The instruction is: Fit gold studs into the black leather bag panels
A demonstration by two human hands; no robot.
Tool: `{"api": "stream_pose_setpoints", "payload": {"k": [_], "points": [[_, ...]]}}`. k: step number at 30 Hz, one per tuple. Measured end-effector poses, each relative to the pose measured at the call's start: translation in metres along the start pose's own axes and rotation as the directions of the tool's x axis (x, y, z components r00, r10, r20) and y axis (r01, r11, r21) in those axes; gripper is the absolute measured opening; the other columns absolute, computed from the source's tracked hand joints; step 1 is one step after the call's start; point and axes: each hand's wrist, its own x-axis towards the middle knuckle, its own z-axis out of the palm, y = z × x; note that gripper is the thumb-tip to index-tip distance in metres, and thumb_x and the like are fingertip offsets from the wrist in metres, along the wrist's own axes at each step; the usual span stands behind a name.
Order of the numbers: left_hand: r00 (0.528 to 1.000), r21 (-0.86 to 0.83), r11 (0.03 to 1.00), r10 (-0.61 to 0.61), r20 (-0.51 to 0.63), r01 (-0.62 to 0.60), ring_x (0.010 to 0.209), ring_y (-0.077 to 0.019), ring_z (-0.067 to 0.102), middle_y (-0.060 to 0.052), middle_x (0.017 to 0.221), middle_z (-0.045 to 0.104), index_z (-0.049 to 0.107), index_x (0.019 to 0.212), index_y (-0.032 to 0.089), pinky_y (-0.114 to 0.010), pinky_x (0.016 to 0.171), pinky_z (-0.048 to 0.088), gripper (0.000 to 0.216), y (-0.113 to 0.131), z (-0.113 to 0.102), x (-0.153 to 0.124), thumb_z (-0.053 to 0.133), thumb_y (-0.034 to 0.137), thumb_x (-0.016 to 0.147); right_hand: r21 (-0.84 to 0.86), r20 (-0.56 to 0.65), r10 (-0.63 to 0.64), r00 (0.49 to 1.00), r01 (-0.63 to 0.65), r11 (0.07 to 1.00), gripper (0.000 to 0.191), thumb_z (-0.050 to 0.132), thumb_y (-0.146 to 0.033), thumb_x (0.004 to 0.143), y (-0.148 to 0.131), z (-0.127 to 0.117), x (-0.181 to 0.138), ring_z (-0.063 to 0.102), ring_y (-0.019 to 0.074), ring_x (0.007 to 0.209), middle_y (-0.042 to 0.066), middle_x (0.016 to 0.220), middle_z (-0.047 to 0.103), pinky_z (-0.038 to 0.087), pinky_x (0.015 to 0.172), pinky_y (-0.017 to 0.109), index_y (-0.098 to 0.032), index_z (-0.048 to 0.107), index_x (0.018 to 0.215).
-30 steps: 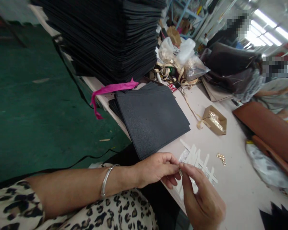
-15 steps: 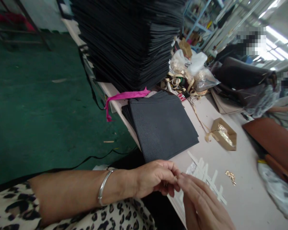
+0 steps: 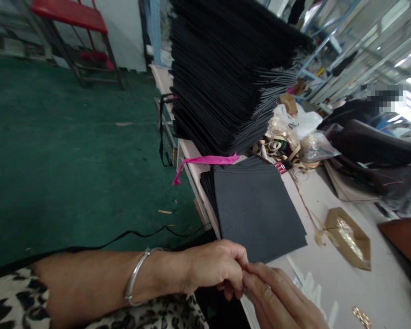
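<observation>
Left hand: the left hand (image 3: 217,269) has its fingers curled inward, tips meeting those of the other hand; whether it grips anything cannot be told.
Right hand: the right hand (image 3: 282,299) has its fingers extended and close together, tips against the left; any small item between them is hidden.
Dark sheets: the stack of dark sheets (image 3: 260,210) lies flat just beyond both hands – its near corner beside the left knuckles, contact unclear.
White strips: loose white strips (image 3: 308,282) lie just beyond the right hand, partly covered by it.
Gold pieces: a small cluster of gold pieces (image 3: 361,316) sits to the right of the right hand.
Box: an open cardboard box (image 3: 366,256) with gold-coloured contents stands farther out, beyond the right hand.
Table edge: the work table (image 3: 385,283) has its edge running beneath the hands and along the left side of the sheets.
Overhang: a pink strip (image 3: 208,160) crosses that edge, beyond the left hand.
Room: tabletop extends rightward between box and cluster – green floor (image 3: 71,160) lies left of the hands.
Far limit: a tall black stack (image 3: 222,82) rises behind the sheets.
</observation>
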Motion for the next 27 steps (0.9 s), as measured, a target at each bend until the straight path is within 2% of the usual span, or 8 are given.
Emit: {"api": "stream_pose_setpoints", "payload": {"k": [5, 8, 11, 13, 16, 20, 24, 27], "points": [[0.999, 0.076, 0.997, -0.009, 0.045, 0.005, 0.05, -0.0112, 0.051, 0.007, 0.053, 0.056, 0.057, 0.066, 0.02, -0.021, 0.049, 0.033, 0.025, 0.003, -0.026, -0.009, 0.069, 0.022, 0.045, 0.258, -0.009, 0.087, 0.996, -0.082, 0.963, 0.024, 0.048, -0.009, 0.096, -0.003, 0.01, 0.029, 0.072, 0.0143, 0.084, 0.007, 0.096, 0.072, 0.061, 0.071, 0.017, -0.017, 0.068, 0.106], [0.996, 0.106, 0.994, 0.011, 0.089, -0.02, 0.053, -0.0111, 0.051, 0.008, 0.056, 0.056, 0.057, 0.067, 0.02, -0.021, 0.051, 0.036, 0.026, 0.0, -0.04, -0.009, 0.07, 0.022, 0.045, 0.503, 0.044, 0.148, 0.988, -0.15, 0.851, 0.023, 0.049, -0.005, 0.092, -0.004, 0.014, 0.044, 0.069, 0.0125, 0.085, 0.006, 0.097, 0.067, 0.059, 0.076, 0.018, -0.018, 0.065, 0.102], [0.991, 0.081, 0.994, 0.062, 0.121, -0.072, 0.054, -0.0096, 0.05, 0.007, 0.059, 0.056, 0.056, 0.066, 0.02, -0.021, 0.051, 0.037, 0.024, -0.001, -0.051, -0.01, 0.07, 0.019, 0.047, 0.633, 0.099, 0.188, 0.977, -0.208, 0.746, 0.026, 0.048, -0.003, 0.09, -0.003, 0.016, 0.056, 0.066, 0.0122, 0.083, 0.005, 0.097, 0.063, 0.058, 0.076, 0.021, -0.02, 0.064, 0.102], [0.99, 0.031, 0.997, 0.062, 0.124, -0.066, 0.052, -0.0085, 0.049, 0.006, 0.059, 0.058, 0.057, 0.067, 0.019, -0.019, 0.049, 0.036, 0.022, -0.001, -0.054, -0.011, 0.069, 0.017, 0.048, 0.663, 0.112, 0.186, 0.976, -0.213, 0.718, 0.028, 0.048, -0.002, 0.09, -0.001, 0.013, 0.062, 0.066, 0.0121, 0.085, 0.004, 0.099, 0.062, 0.057, 0.077, 0.021, -0.021, 0.064, 0.104], [0.99, -0.142, 0.99, 0.022, 0.143, -0.002, 0.05, -0.0087, 0.053, 0.003, 0.06, 0.063, 0.061, 0.069, 0.018, -0.018, 0.047, 0.037, 0.024, 0.0, -0.055, -0.012, 0.068, 0.018, 0.046, 0.709, 0.125, 0.184, 0.975, -0.218, 0.671, 0.03, 0.051, -0.001, 0.09, 0.004, 0.009, 0.067, 0.066, 0.0113, 0.091, 0.003, 0.103, 0.062, 0.055, 0.081, 0.019, -0.023, 0.063, 0.107], [0.994, -0.377, 0.925, 0.003, 0.109, 0.038, 0.048, -0.0086, 0.054, -0.001, 0.058, 0.066, 0.061, 0.065, 0.016, -0.017, 0.048, 0.039, 0.02, -0.004, -0.054, -0.008, 0.064, 0.014, 0.045, 0.736, 0.162, 0.242, 0.957, -0.28, 0.616, 0.026, 0.05, -0.004, 0.092, 0.011, 0.013, 0.063, 0.064, 0.011, 0.098, 0.003, 0.108, 0.061, 0.052, 0.087, 0.018, -0.023, 0.059, 0.107], [0.998, -0.453, 0.891, 0.03, 0.063, 0.001, 0.046, -0.0058, 0.049, 0.0, 0.057, 0.062, 0.058, 0.058, 0.015, -0.016, 0.047, 0.036, 0.013, -0.005, -0.053, -0.002, 0.06, 0.014, 0.045, 0.718, 0.141, 0.332, 0.933, -0.328, 0.614, 0.021, 0.05, -0.008, 0.094, 0.012, 0.023, 0.056, 0.062, 0.0098, 0.102, 0.003, 0.112, 0.061, 0.049, 0.09, 0.017, -0.023, 0.055, 0.107], [0.998, -0.445, 0.895, 0.056, 0.016, -0.043, 0.046, -0.0066, 0.05, 0.0, 0.06, 0.064, 0.062, 0.064, 0.015, -0.017, 0.047, 0.037, 0.016, -0.003, -0.053, -0.003, 0.061, 0.012, 0.049, 0.684, 0.056, 0.405, 0.913, -0.33, 0.65, 0.018, 0.052, -0.012, 0.094, 0.011, 0.029, 0.053, 0.064, 0.01, 0.095, 0.002, 0.104, 0.065, 0.051, 0.085, 0.017, -0.024, 0.056, 0.106]]}}
